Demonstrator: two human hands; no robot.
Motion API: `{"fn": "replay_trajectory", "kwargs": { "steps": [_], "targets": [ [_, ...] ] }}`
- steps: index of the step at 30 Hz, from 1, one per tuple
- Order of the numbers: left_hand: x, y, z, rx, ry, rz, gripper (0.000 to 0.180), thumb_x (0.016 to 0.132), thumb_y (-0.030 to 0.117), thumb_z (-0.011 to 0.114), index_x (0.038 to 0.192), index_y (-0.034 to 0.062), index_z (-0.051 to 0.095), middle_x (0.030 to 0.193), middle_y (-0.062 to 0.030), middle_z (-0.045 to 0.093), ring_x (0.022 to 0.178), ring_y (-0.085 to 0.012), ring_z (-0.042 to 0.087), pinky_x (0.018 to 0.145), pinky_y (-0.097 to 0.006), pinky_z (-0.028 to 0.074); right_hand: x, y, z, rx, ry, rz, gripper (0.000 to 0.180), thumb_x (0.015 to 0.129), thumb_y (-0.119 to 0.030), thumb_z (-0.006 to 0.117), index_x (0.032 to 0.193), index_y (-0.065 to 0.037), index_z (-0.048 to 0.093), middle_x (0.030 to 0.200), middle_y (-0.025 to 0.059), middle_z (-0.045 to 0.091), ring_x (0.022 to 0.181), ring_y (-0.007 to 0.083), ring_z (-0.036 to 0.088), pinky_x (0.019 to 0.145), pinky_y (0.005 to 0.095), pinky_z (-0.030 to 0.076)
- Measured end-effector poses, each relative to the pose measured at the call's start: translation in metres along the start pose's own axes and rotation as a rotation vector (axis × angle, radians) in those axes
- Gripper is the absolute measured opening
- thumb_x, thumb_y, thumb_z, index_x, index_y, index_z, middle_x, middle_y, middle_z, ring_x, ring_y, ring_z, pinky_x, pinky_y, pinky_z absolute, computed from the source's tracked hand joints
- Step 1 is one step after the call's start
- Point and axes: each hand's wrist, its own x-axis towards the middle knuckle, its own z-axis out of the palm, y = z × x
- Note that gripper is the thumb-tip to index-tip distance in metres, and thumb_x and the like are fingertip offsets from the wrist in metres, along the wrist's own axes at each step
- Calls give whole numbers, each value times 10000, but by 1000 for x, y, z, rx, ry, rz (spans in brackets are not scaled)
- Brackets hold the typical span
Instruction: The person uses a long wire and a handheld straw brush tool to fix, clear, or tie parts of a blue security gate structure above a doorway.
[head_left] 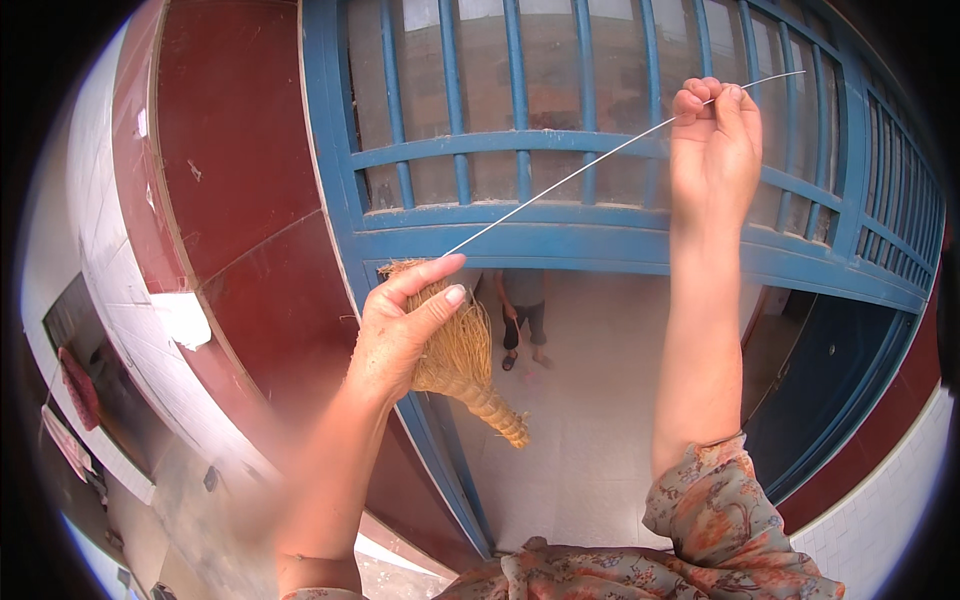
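A pale tiled floor (600, 420) lies beyond a blue barred metal gate (560, 240), with a dark red door panel (240, 200) to the left and white tiled wall (110, 300) further left. Another person (524, 315) stands on the floor behind the bars, well apart. The left hand (400, 335) is curled shut around a small straw hand broom (465, 365), its bound handle pointing down to the right and its bristle end hidden under the fingers, just in front of the gate's lower rail. The right hand (715, 150) is raised high against the upper bars, fingers pinched closed on a thin pale strand (580, 172) that runs taut and straight down-left to the left hand's thumb and forefinger. Open space lies below the strand, between both forearms; the gate's bars sit close behind both hands
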Motion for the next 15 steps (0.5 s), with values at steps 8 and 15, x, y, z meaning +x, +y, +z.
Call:
{"fn": "replay_trajectory", "kwargs": {
  "steps": [8, 15],
  "targets": [
    [-10, 9, 38, 139, 20, 345, 211, 896, 165, 573, 1039, 37, 660, 972, -30, 617, 943, -107, 529, 858, -262, 407, -61, -7, -25, -39, 198, 134, 79, 928, -116, 497, 932, -38, 489, 874, 85, 557, 809, 199, 580, 726, 320, 515],
    [-21, 11, 31, 559, -129, 550, 165, 781, 101, 676, 921, 14, 685, 842, -79, 600, 897, -189, 525, 777, -305, 423, -80, -26, -43, 32, 298, 235, 66, 921, -113, 511, 916, -49, 499, 869, 76, 559, 807, 171, 576, 700, 271, 520]
  ]
}}
